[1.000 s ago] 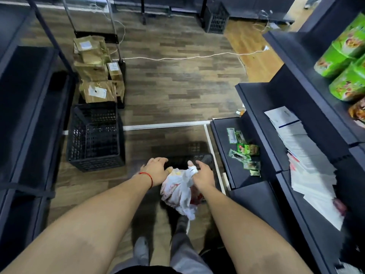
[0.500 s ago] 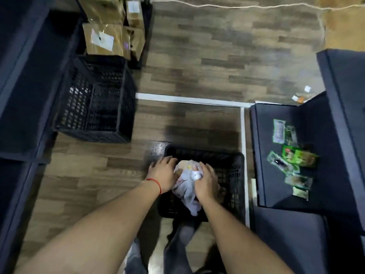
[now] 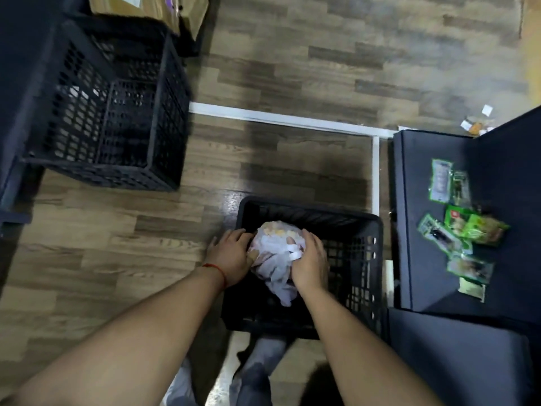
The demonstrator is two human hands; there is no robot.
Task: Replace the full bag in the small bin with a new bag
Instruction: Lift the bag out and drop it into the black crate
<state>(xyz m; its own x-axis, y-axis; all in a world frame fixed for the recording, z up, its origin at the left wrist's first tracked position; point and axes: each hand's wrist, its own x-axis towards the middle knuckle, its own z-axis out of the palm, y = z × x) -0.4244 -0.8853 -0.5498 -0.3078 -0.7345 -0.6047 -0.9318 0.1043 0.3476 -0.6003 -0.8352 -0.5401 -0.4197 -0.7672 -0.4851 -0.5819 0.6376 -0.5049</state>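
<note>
A small black lattice bin [image 3: 355,256] stands on the wooden floor right below me. A full white plastic bag [image 3: 276,244], bulging with yellowish contents, sits at the bin's left side, its loose handles trailing toward me. My left hand [image 3: 231,259] presses against the bag's left side, over the bin's left rim. My right hand [image 3: 310,263] grips the bag's right side and its handles. Both hands are closed around the bag. No new bag is visible.
A larger black crate [image 3: 108,112] stands on the floor at the upper left, with cardboard boxes [image 3: 164,10] behind it. A dark shelf [image 3: 415,230] with green snack packets [image 3: 456,227] flanks the bin on the right. White tape [image 3: 292,120] marks the floor.
My head tilted down and closer, so the bin now fills the lower middle. The bag and both hands went from above the bin to down inside its left side.
</note>
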